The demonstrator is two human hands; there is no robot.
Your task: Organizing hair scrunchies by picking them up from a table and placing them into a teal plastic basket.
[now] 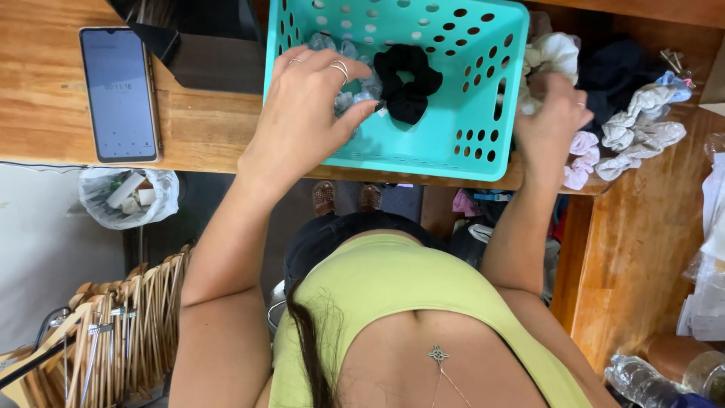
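The left hand, ringed on two fingers, is reached into the turquoise perforated plastic basket, its fingers closed loosely on a pale blue-grey fabric scrunchie held just inside the near wall. A black fabric scrunchie is seen lying on the basket floor, touching the pale one on its right side. The right hand is clenched around a cream-white fabric scrunchie outside the basket, just beside its right wall. A heap of further scrunchies, white and pale pink, is spread on the wooden tabletop to the right of that hand, with dark cloth behind it. A smartphone with a lit grey screen is laid flat on the tabletop, well apart to the left of the basket. Below the tabletop edge, a clear plastic bag of rubbish and a row of wooden clothes hangers can be made out.
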